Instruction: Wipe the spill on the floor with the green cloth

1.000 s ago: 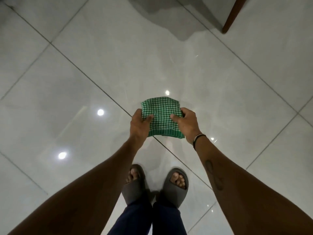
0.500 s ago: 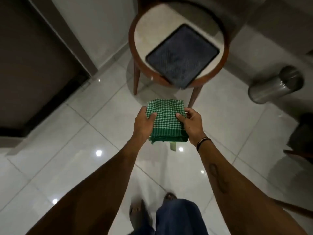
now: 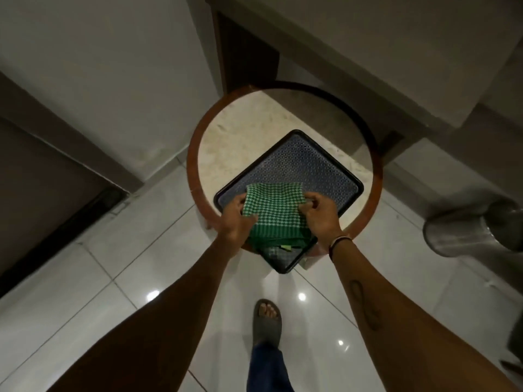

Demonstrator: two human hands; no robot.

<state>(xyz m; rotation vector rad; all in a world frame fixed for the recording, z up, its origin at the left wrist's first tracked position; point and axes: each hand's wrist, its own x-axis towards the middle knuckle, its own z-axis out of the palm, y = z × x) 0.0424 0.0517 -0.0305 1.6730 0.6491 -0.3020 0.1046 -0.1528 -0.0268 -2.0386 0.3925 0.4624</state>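
Observation:
The folded green checked cloth (image 3: pixel 273 210) is over the near corner of a dark square tray (image 3: pixel 294 162) that lies on a round table. My left hand (image 3: pixel 235 219) grips the cloth's left edge and my right hand (image 3: pixel 321 212) grips its right edge. Whether the cloth rests on the tray or hangs just above it I cannot tell. No spill shows on the glossy white floor tiles (image 3: pixel 141 239).
The round table (image 3: pixel 195 162) has a wooden rim and a pale stone top, close to a wall corner. A metal bin (image 3: pixel 475 230) stands at the right. A dark doorway (image 3: pixel 36 188) is at the left. My sandalled foot (image 3: pixel 267 321) is below the table.
I have walked from open floor up to the round table. The cloth, held in both hands throughout, has come over the tray.

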